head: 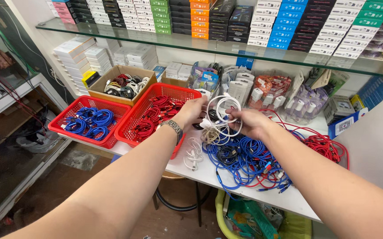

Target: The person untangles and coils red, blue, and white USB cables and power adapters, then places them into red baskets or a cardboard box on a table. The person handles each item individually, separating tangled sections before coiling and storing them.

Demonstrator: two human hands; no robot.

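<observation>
White cable (pixel 223 116), wound into a loose coil, hangs between the two hands above the white table (pixel 288 200), just over the heap of blue cables (pixel 244 159).

The glass shelf (pixel 200 43) runs across the top of the view, stacked with rows of small coloured boxes (pixel 284 22). On the table below it, a tangle of red cables (pixel 326 146) lies to the right of the blue heap. To the left stand two red baskets: the nearer red basket (pixel 134 138) holds coiled red cables, and the farther one (pixel 63 129) holds coiled blue cables. Behind them a cardboard box (pixel 111 90) holds black and white coils.

Both arms reach forward from the lower corners, nearly straight, meeting over the table's middle. The left hand (pixel 191 113), with a metal wristwatch (pixel 172 128) on its wrist, is turned palm down, its fingers curled and pinching the left side of the coil. The right hand (pixel 249 121) grips the coil's right side, thumb and fingers closed on the strands.

A few loose white cables (pixel 193 155) lie on the table under the left wrist.
</observation>
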